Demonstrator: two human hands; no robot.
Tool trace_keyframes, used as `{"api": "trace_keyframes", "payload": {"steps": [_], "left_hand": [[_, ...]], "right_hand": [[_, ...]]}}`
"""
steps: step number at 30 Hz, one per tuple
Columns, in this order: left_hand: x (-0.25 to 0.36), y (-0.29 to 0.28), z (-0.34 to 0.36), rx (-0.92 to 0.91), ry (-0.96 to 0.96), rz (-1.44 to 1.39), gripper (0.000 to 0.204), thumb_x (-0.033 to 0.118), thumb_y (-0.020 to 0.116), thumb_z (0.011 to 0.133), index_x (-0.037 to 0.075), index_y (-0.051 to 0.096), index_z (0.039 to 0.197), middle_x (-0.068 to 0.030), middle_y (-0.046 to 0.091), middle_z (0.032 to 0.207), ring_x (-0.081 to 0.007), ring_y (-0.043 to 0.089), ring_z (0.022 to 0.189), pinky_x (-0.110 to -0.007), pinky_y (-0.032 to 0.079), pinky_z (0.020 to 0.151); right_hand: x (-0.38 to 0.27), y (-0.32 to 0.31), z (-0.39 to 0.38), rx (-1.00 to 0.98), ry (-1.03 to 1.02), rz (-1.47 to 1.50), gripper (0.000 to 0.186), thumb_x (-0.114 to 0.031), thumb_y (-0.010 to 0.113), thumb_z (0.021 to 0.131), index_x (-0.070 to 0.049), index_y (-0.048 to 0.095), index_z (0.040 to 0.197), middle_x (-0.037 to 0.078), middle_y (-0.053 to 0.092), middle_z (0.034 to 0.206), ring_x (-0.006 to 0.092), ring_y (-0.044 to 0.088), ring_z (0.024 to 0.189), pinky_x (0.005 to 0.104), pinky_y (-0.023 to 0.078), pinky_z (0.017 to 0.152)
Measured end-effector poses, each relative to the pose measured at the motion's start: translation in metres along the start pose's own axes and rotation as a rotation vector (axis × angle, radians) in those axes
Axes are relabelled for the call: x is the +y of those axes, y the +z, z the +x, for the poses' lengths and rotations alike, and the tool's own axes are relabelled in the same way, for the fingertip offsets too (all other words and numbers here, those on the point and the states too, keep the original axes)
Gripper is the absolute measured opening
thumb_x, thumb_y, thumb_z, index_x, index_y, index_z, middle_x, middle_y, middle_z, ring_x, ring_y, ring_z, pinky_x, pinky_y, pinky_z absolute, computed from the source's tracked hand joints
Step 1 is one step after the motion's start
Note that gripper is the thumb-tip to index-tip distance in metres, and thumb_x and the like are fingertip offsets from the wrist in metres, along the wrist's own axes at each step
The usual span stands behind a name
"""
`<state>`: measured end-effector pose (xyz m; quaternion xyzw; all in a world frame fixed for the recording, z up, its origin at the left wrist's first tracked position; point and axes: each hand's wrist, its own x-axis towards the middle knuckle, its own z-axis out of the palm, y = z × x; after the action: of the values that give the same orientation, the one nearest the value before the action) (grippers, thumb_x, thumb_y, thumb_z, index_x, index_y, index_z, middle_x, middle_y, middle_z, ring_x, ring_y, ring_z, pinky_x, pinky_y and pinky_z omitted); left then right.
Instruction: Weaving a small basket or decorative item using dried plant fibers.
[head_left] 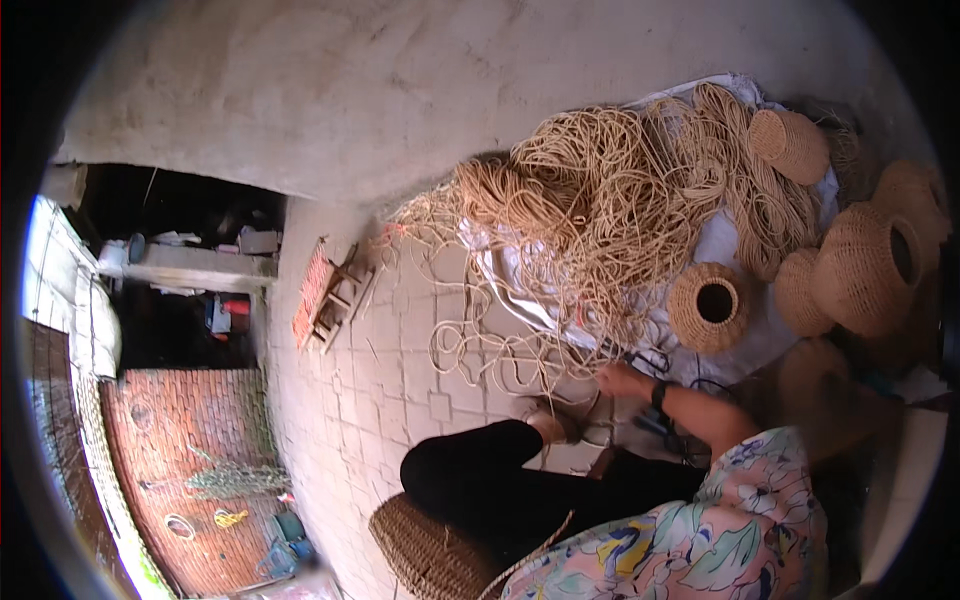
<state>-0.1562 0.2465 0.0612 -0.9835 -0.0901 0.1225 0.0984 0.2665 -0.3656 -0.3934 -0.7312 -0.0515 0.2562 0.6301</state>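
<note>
My right hand (622, 380), with a dark band on the wrist, reaches to the near edge of a tangled heap of tan cord (600, 190). Its fingers look closed at the loose loops, on a strand of the cord; fine detail there is small. A woven basket (425, 550) lies tilted beside my black-clad leg at the bottom. From it a single strand (545, 550) runs over my floral shirt. My left hand does not show.
The heap rests on a white sheet (740, 250). Round woven baskets (708, 307) stand at the right, one larger (865, 270). A small wooden stool (330, 295) lies tipped on the paved floor (400, 370). A plain wall (350, 90) rises behind; a brick wall (190, 470) is far left.
</note>
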Motion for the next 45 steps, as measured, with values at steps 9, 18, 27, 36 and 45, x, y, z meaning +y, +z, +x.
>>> {"api": "trace_keyframes", "payload": {"steps": [9, 18, 27, 36, 45], "left_hand": [[0.151, -0.043, 0.089, 0.322, -0.499, -1.132, 0.047, 0.032, 0.056, 0.092, -0.002, 0.052, 0.124, -0.0116, 0.050, 0.121, -0.0219, 0.051, 0.099, -0.033, 0.046, 0.084], [-0.003, 0.140, 0.138, 0.617, -0.576, -1.332, 0.026, 0.024, 0.060, 0.086, 0.005, 0.058, 0.104, -0.0035, 0.053, 0.070, -0.0099, 0.048, 0.046, -0.023, 0.040, 0.034], [0.085, 0.036, 0.138, 0.423, -0.500, -1.375, 0.026, 0.021, 0.062, 0.090, -0.001, 0.062, 0.105, -0.0154, 0.062, 0.090, -0.0208, 0.060, 0.074, -0.029, 0.049, 0.055], [0.144, -0.170, 0.137, 0.887, -0.083, -1.104, 0.026, 0.019, 0.062, 0.089, 0.005, 0.065, 0.110, -0.0071, 0.064, 0.102, -0.0145, 0.061, 0.089, -0.029, 0.048, 0.075], [0.206, -0.242, 0.164, 0.549, 0.471, -1.661, 0.038, 0.030, 0.054, 0.097, -0.001, 0.058, 0.118, -0.0057, 0.061, 0.090, -0.0132, 0.059, 0.085, -0.028, 0.048, 0.079]], "right_hand": [[-0.310, -0.156, -0.003, 0.017, -0.511, 0.779, 0.012, -0.018, 0.058, 0.091, -0.007, 0.054, 0.093, 0.002, 0.058, 0.075, 0.0091, 0.054, 0.060, 0.0238, 0.047, 0.054], [-0.549, -0.137, -0.075, -0.075, -0.820, 0.592, 0.009, -0.017, 0.057, 0.094, -0.009, 0.054, 0.097, 0.005, 0.064, 0.085, 0.0106, 0.060, 0.064, 0.0261, 0.050, 0.059], [-0.636, -0.055, -0.105, -0.256, -0.838, 0.413, 0.012, -0.021, 0.057, 0.095, -0.010, 0.055, 0.100, 0.009, 0.068, 0.094, 0.0138, 0.067, 0.078, 0.0279, 0.054, 0.073], [-0.665, 0.111, -0.112, -0.737, -0.703, 0.470, 0.018, -0.017, 0.051, 0.098, -0.005, 0.057, 0.110, 0.009, 0.068, 0.091, 0.0184, 0.068, 0.079, 0.0286, 0.055, 0.074], [-0.645, 0.180, -0.114, -0.949, -0.602, 0.501, 0.020, -0.018, 0.047, 0.100, -0.003, 0.056, 0.110, 0.013, 0.068, 0.094, 0.0202, 0.070, 0.081, 0.0310, 0.057, 0.075]]}}
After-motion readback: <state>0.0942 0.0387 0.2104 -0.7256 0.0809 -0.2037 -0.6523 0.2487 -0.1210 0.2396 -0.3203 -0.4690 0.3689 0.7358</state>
